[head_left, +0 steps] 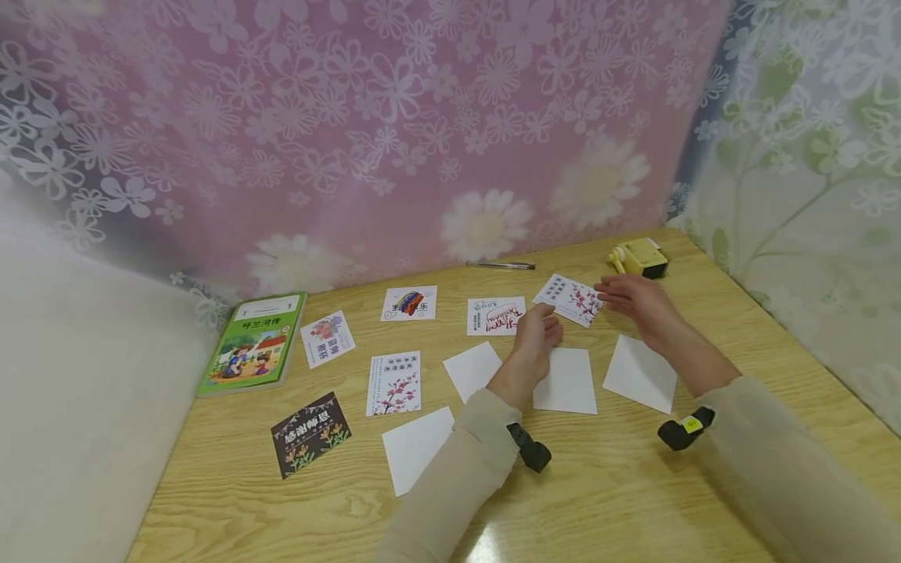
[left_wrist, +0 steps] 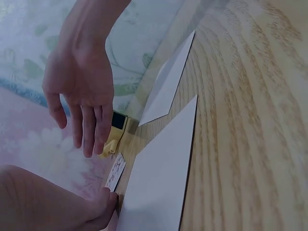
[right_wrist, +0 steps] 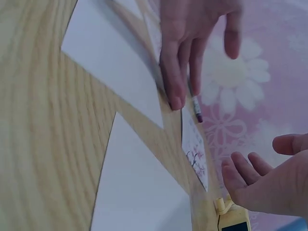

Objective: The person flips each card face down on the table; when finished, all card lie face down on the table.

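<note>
Worktop, cards in two rows. Printed side up: six. Blank side up: four, lower centre of frame. Blossom card, upper right, lay under the spread right hand. Left hand, fingers loosely curled, rested beside it, holding nothing.

Place: a home desk corner, set up for card craft or study.
Surface: a light wood-grain table.
Backdrop: a pink flowered curtain and a green leafy curtain hang close behind.
Clues: a children's book, greeting cards, a pen.
</note>
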A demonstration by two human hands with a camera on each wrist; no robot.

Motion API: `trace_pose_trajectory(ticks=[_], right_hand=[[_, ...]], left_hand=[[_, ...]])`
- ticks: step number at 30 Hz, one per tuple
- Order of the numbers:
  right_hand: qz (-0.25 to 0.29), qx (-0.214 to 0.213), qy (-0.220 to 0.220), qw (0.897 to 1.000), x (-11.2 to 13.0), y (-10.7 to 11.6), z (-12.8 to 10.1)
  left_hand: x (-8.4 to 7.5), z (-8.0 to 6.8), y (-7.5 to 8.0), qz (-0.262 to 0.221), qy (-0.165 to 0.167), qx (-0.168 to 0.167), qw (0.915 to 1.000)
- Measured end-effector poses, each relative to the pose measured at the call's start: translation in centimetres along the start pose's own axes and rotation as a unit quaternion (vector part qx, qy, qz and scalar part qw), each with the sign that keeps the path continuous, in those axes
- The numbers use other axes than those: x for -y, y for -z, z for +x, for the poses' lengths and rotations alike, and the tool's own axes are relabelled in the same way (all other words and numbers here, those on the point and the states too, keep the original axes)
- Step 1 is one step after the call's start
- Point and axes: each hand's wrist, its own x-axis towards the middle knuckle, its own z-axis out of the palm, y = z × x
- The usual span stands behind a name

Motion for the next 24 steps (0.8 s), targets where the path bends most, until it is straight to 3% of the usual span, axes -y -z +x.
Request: trace_pose_trajectory(ticks=[4, 7, 14, 24], right_hand=[[-0.082, -0.052, -0.015, 0.995, -0.4, -0.7, 1.9], [-0.101, -0.078, -0.033, 0.991, -0.9, -0.9, 3.0], [-0.180, -0.080, -0.043, 0.979, -2.0, -1.6, 3.6], [-0.209, -0.074, -0.050, 0.974, -2.2, -1.6, 3.5]], left_hand=[[0.2, 0.2, -0.4, -0.037, 0.002, 0.002, 0.9993], [0.4, 0.2, -0.6, -0.056, -0.002, 0.004, 0.9984], [0.8, 0.3, -0.8, -0.084, -0.010, 0.013, 0.9964], [1.1, 0.9, -0.3, -0.099, -0.010, 0.010, 0.9950]])
